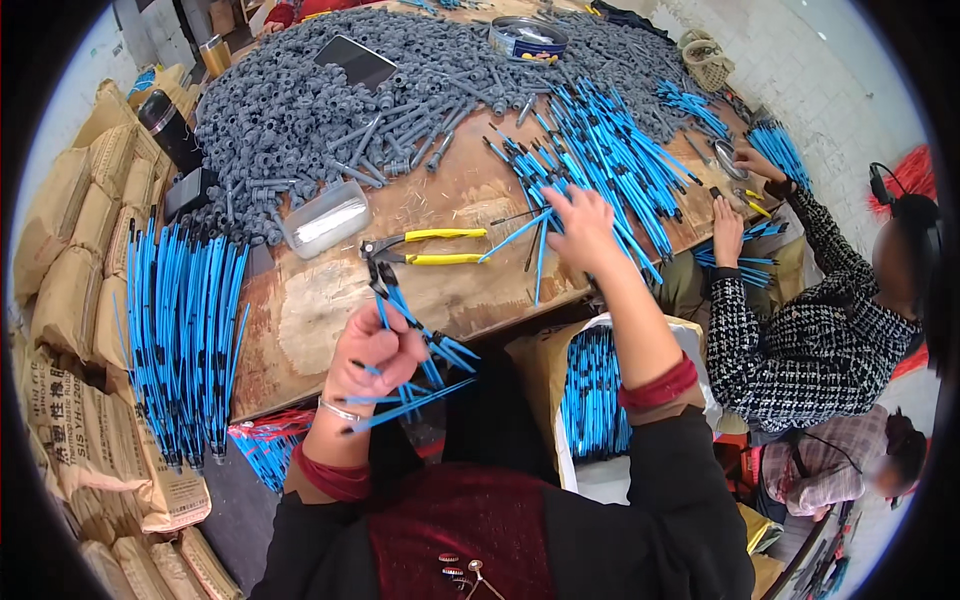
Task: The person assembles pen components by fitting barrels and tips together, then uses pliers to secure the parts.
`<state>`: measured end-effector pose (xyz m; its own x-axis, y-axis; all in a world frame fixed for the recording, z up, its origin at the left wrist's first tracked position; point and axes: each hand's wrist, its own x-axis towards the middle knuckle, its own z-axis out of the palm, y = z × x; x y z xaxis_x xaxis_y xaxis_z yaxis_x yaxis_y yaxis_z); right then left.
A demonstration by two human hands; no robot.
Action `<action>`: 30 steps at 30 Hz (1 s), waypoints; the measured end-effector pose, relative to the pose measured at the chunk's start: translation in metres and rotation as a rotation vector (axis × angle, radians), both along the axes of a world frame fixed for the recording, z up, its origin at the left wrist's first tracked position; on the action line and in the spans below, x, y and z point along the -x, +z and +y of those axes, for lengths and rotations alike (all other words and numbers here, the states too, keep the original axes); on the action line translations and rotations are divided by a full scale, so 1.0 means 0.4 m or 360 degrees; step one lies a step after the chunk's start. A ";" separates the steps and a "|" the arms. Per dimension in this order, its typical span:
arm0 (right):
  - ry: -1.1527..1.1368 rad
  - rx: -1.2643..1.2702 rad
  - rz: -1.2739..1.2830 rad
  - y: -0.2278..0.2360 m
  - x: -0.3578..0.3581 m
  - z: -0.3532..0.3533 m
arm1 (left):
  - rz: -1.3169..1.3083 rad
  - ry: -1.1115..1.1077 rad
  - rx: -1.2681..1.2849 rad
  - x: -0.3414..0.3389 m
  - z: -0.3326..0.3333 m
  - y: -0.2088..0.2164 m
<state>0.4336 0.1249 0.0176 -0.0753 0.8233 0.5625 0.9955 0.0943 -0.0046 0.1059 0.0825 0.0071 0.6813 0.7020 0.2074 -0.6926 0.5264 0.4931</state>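
Observation:
My left hand (376, 352) is closed around a loose bunch of slim blue rods with black ends (405, 400), held above my lap in front of the table edge. My right hand (584, 232) reaches over the table with its fingers bent at the near left side of a large pile of similar blue rods (610, 150). One blue rod (515, 236) slants out from its fingertips; the exact grip is partly hidden. Between the hands, cutting pliers with yellow handles (440, 247) lie on the wooden table (440, 200).
Grey ribbed plastic parts (270, 110) are heaped at the back, with a dark tablet (356, 62) and a round tin (528, 40). A clear plastic box (327, 218) stands nearer. More blue rods (185, 340) hang at left; a filled sack (597, 390) stands below. A co-worker (800, 310) sits right.

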 end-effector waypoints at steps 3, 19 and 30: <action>0.0010 -0.0109 -0.0072 -0.029 -0.004 0.039 | 0.0238 0.0025 -0.0199 -0.001 -0.014 0.023; 0.0791 0.0994 0.2079 0.366 0.228 -0.206 | 0.0234 0.0210 0.0115 -0.015 0.035 0.019; 0.0870 0.0834 0.2800 0.155 0.374 -0.228 | -0.0037 0.0291 0.0208 -0.072 -0.022 0.077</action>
<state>0.2839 0.0336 0.0795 -0.0525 0.9984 0.0212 -0.2971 0.0046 -0.9548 0.1348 0.0736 0.0380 0.5366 0.8352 0.1206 -0.7925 0.4497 0.4120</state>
